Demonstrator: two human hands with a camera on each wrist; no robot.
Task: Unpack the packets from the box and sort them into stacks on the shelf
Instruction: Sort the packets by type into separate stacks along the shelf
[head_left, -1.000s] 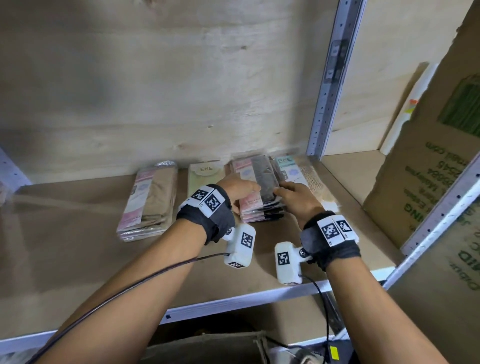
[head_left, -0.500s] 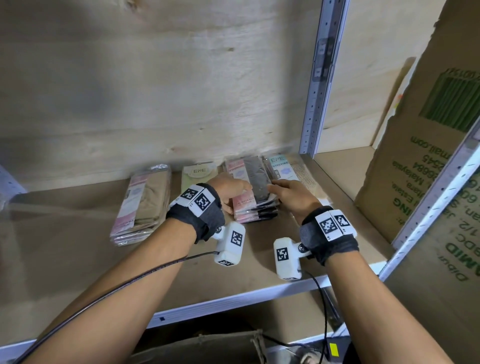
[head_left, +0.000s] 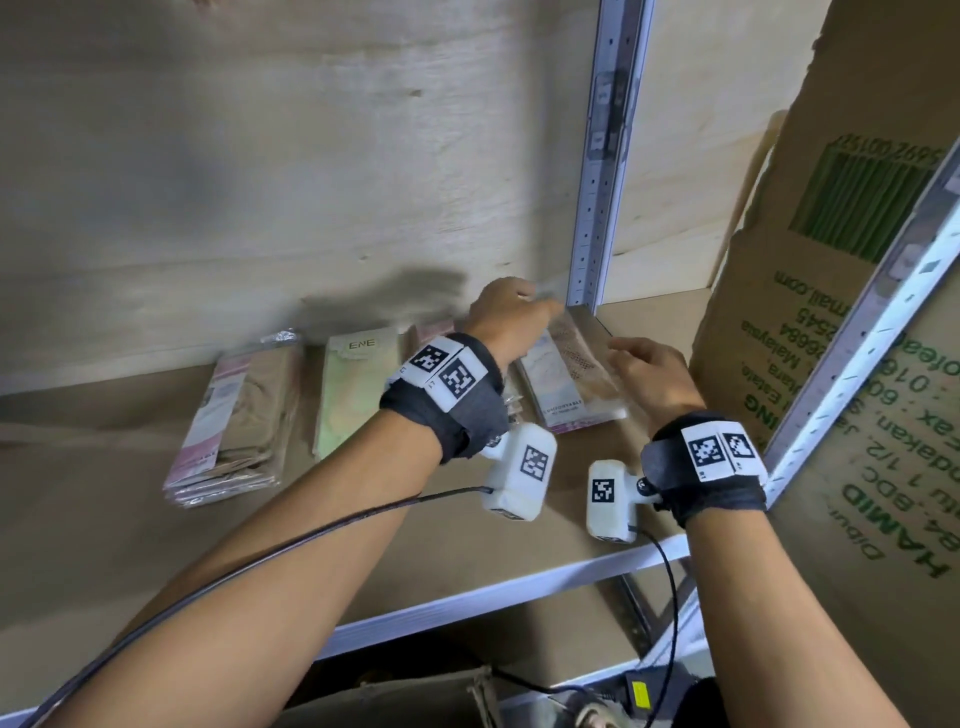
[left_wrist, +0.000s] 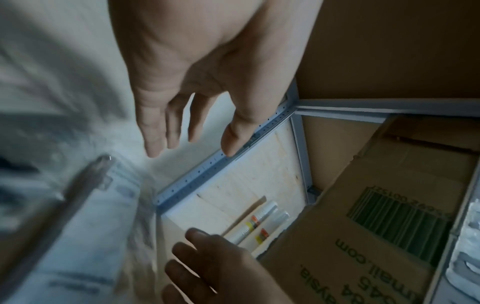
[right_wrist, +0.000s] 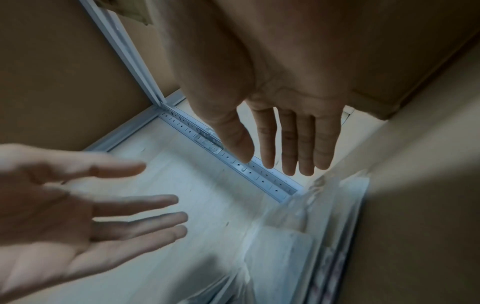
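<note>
**Four packet stacks on the shelf, both hands loose**

Left to right on the shelf (head_left: 130, 519): a tan stack with pink edging (head_left: 236, 415), a pale green "ENE" packet (head_left: 353, 389), a pink stack mostly hidden behind the left wrist, then a clear packet with beige mesh (head_left: 566, 384). That last one sits between the hands, under the left hand (head_left: 511, 317) fingers (left_wrist: 155, 131), just left of the right hand (head_left: 654, 374) fingers (right_wrist: 303, 144). Both sets released, straight, holding nothing.

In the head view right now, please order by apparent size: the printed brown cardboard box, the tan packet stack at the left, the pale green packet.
1. Printed brown cardboard box, by far the largest, though nearer the camera.
2. Tan packet stack.
3. Pale green packet, narrower and partly hidden by the left wrist, so slightly unsure.
</note>
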